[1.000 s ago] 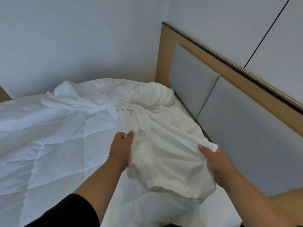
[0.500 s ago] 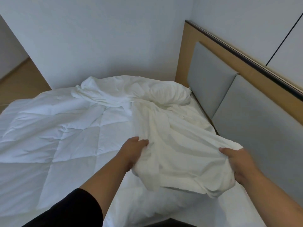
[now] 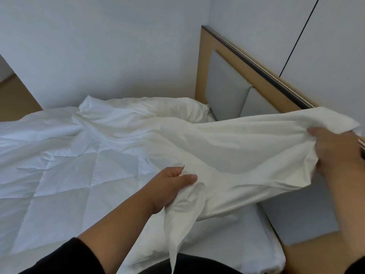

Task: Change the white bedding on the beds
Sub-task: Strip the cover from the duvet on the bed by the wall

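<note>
Head view: my left hand point(image 3: 173, 186) pinches the white sheet point(image 3: 227, 155) low and near; my right hand point(image 3: 335, 149) clutches its raised far edge by the headboard point(image 3: 246, 62). It stretches left-to-right between them, trailing back onto the quilted duvet point(image 3: 59, 165).

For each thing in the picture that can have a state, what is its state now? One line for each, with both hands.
white sheet: lifted off the bed, stretched between both hands, one end trailing onto the bed.
left hand: grips the sheet's near edge.
right hand: grips the sheet's far edge, blurred.
quilted duvet: lying on the bed, creased.
pillow: lying by the headboard.
</note>
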A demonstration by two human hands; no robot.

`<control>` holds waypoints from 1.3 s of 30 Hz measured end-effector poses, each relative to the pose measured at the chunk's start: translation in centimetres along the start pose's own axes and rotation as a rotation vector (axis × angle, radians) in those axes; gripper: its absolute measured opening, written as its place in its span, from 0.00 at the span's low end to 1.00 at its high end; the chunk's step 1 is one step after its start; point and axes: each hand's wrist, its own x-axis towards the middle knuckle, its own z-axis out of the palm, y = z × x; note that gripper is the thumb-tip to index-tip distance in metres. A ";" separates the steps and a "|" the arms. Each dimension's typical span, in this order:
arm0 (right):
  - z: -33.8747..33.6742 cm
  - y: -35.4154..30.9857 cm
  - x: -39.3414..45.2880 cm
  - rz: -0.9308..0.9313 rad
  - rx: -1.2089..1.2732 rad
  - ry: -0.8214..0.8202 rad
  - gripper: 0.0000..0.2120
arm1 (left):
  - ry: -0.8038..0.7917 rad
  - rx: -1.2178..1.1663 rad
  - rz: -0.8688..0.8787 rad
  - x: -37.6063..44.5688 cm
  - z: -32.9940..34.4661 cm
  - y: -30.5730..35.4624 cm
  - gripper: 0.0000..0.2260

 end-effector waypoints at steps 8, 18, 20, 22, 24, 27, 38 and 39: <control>8.4 6.3 -8.9 0.350 -0.557 -0.801 0.29 | -0.121 0.379 0.058 1.4 4.6 -2.0 0.10; 13.5 3.8 -9.6 -0.116 -0.557 -0.609 0.11 | -0.055 0.001 -0.203 5.0 0.8 -5.8 0.15; 13.1 3.5 -9.8 -0.145 -0.501 -0.573 0.18 | 0.164 -0.411 -0.287 6.6 -2.1 -7.4 0.21; 13.4 3.5 -10.4 -0.100 -0.442 -0.652 0.20 | 0.276 -0.662 -0.249 8.1 -4.9 -7.9 0.23; 13.8 3.6 -11.3 -0.041 -0.416 -0.741 0.20 | 0.351 -0.786 -0.176 9.6 -7.3 -7.5 0.24; 14.1 3.4 -12.8 0.088 -0.384 -0.814 0.18 | 0.320 -0.975 -0.130 11.6 -10.2 -6.3 0.22; 17.7 2.2 -17.1 -0.298 -0.649 -0.126 0.16 | -0.339 -0.165 0.164 8.4 -8.3 -1.0 0.18; 17.9 1.7 -17.9 -0.296 -0.593 -0.129 0.15 | -0.461 -0.027 0.173 7.6 -7.8 -1.1 0.18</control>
